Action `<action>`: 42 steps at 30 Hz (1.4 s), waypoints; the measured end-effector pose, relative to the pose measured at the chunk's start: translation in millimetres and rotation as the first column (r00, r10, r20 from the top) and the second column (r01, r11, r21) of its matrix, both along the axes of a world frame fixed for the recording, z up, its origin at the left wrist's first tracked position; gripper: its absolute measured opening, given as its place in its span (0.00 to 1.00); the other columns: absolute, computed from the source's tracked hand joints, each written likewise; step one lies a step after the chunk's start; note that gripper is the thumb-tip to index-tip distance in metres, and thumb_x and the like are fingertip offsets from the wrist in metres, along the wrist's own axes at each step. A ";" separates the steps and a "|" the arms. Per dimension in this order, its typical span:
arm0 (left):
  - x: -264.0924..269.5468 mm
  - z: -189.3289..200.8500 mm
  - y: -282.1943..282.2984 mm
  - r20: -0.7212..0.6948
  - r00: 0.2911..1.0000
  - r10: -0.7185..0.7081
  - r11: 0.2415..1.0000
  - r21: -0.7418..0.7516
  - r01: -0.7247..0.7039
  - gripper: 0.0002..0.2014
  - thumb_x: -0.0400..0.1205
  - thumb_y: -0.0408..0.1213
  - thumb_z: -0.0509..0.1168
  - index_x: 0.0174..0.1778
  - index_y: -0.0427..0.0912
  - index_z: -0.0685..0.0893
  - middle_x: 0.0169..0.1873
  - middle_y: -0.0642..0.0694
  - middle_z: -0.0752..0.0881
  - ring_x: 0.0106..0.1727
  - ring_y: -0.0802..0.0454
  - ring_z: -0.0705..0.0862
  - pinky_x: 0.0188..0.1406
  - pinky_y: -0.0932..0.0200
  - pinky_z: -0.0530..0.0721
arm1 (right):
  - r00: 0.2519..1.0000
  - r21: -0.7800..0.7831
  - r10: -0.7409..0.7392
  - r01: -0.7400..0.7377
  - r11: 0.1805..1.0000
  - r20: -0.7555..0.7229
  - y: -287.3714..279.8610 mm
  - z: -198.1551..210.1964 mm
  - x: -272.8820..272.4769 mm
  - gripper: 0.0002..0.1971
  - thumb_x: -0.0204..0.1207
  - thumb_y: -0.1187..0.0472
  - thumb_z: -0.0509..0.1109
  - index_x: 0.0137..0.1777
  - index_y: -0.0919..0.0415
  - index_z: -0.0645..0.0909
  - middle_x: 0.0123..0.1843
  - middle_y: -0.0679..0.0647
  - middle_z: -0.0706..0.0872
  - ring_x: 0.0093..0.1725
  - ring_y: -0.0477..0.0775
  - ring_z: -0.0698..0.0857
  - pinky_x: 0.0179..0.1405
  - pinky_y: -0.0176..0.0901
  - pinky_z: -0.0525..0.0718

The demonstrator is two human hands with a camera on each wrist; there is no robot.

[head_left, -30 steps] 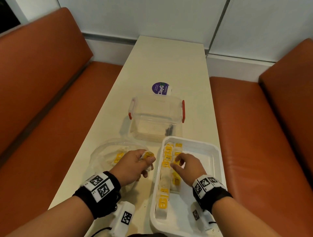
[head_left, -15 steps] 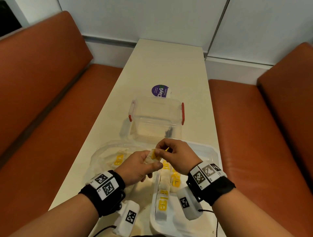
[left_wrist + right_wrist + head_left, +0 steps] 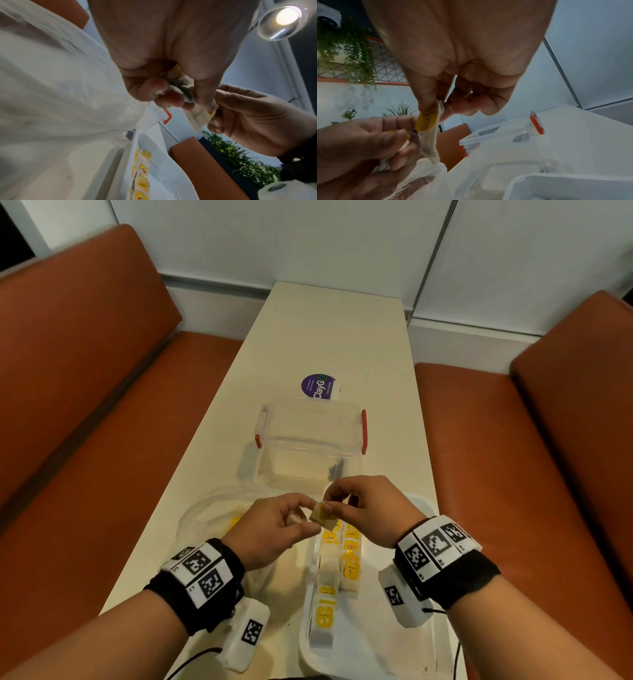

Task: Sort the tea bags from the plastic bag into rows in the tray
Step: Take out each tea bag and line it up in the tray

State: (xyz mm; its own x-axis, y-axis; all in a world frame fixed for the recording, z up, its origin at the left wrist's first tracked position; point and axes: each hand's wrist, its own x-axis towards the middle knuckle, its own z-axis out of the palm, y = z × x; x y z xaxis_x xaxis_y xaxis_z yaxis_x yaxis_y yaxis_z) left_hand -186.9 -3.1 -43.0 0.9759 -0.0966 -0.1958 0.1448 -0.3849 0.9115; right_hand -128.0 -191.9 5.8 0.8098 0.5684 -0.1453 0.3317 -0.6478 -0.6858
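Head view: sorting partway; two rows begun in tray, more bags left in plastic bag.
L hand clutches spare bags; R hand pinches tea bag btwn both, above tray's far end; placing it comes next, I'd judge.

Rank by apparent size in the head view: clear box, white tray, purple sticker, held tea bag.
1. white tray, though nearer the camera and partly hidden
2. clear box
3. purple sticker
4. held tea bag, mostly covered by both hands
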 end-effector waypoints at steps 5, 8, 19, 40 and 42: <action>2.8 -8.1 -6.9 0.005 0.999 -0.051 0.993 0.104 0.050 0.02 0.77 0.42 0.73 0.44 0.52 0.87 0.24 0.61 0.81 0.26 0.66 0.76 0.33 0.70 0.75 | 0.998 -0.121 0.052 -0.048 0.992 0.024 -5.8 -5.8 -2.5 0.06 0.79 0.53 0.69 0.52 0.50 0.86 0.42 0.38 0.82 0.35 0.31 0.76 0.35 0.22 0.69; -1.5 -16.0 -4.1 -0.043 0.998 -0.045 0.993 0.107 0.049 0.05 0.77 0.42 0.74 0.46 0.56 0.86 0.29 0.58 0.82 0.26 0.67 0.78 0.35 0.70 0.76 | 0.998 -0.253 0.065 -0.068 0.965 -0.018 -18.7 -20.2 -5.1 0.08 0.80 0.52 0.68 0.55 0.49 0.86 0.46 0.42 0.85 0.38 0.37 0.77 0.42 0.29 0.72; -4.5 -23.0 3.0 -0.056 0.998 -0.017 0.993 0.114 0.023 0.04 0.77 0.42 0.74 0.44 0.54 0.87 0.29 0.57 0.84 0.25 0.66 0.78 0.34 0.68 0.78 | 0.946 -0.537 0.074 -0.242 0.808 -0.315 -36.5 -95.4 -32.2 0.11 0.78 0.55 0.69 0.59 0.52 0.85 0.57 0.50 0.86 0.55 0.52 0.84 0.55 0.40 0.81; -7.3 -16.9 -1.4 -0.082 0.997 0.004 0.994 0.110 0.005 0.04 0.77 0.44 0.74 0.44 0.54 0.86 0.25 0.57 0.83 0.26 0.65 0.79 0.33 0.68 0.79 | 0.979 -0.483 -0.080 -0.020 0.875 -0.186 -30.9 -133.4 -28.7 0.06 0.76 0.57 0.69 0.51 0.52 0.84 0.52 0.49 0.84 0.52 0.51 0.83 0.50 0.39 0.80; -8.9 -15.5 -3.5 -0.122 0.992 0.012 0.999 0.053 -0.006 0.04 0.78 0.43 0.73 0.44 0.49 0.86 0.24 0.56 0.82 0.26 0.63 0.79 0.27 0.66 0.78 | 0.983 -0.459 -0.103 0.022 0.888 -0.153 -31.1 -128.4 -28.8 0.03 0.75 0.55 0.69 0.47 0.51 0.81 0.49 0.48 0.82 0.49 0.50 0.82 0.47 0.39 0.80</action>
State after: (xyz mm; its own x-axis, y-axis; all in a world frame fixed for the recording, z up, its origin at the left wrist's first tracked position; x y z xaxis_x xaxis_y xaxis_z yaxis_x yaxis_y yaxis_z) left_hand -195.8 -6.6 -58.5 0.9450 -0.0744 -0.3186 0.2579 -0.4298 0.8653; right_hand -156.8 -223.1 -122.6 0.7818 0.3562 -0.5118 0.1860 -0.9166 -0.3539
